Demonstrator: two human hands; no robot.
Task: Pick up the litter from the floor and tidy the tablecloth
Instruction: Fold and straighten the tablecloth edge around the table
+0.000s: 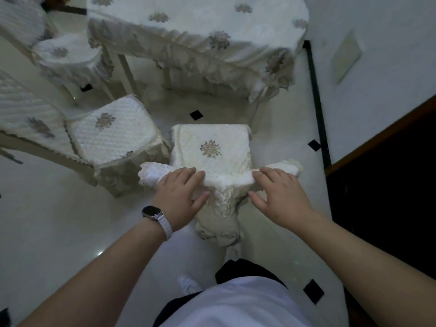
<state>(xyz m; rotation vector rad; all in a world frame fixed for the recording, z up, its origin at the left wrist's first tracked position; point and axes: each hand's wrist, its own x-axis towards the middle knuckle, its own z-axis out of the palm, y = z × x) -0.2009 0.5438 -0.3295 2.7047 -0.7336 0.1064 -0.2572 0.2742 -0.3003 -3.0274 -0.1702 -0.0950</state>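
Observation:
A cream quilted chair cover (227,185) drapes over the top of a chair back right in front of me. My left hand (179,193) rests on its top edge at the left, fingers apart, thumb pressed to the near side. My right hand (280,194) lies on the top edge at the right in the same way. The chair's seat (210,147), with a flower motif, is beyond my hands. The table with its cream flowered tablecloth (200,24) stands further off, the ruffled hem hanging down. No litter shows on the floor.
A second covered chair (111,128) stands to the left of mine, a third (63,53) at the far left by the table. The glossy white floor (47,220) has small black tiles. A white wall (377,67) and a dark doorway (389,185) are on the right.

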